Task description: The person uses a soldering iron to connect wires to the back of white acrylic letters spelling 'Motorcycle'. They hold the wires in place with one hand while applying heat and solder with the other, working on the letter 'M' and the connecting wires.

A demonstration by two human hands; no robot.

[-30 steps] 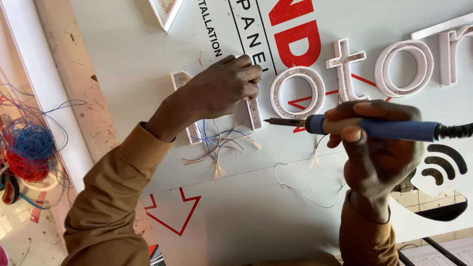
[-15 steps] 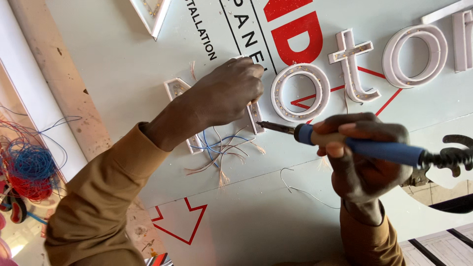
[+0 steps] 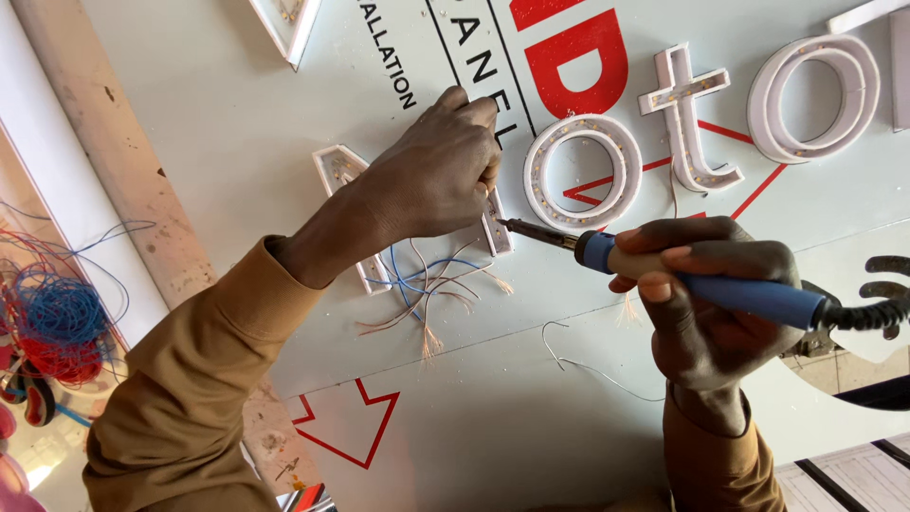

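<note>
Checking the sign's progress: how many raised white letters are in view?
6: one under the left hand, two rings, a cross-shaped one, partial ones at top and right edges.

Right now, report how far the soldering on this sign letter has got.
Done: the round letter and its neighbours sit on the panel with small lights inside. In hand: the left hand steadies the open letter shell while the right hand brings the soldering iron tip to its edge. Left: loose wires hang unjoined.
</note>
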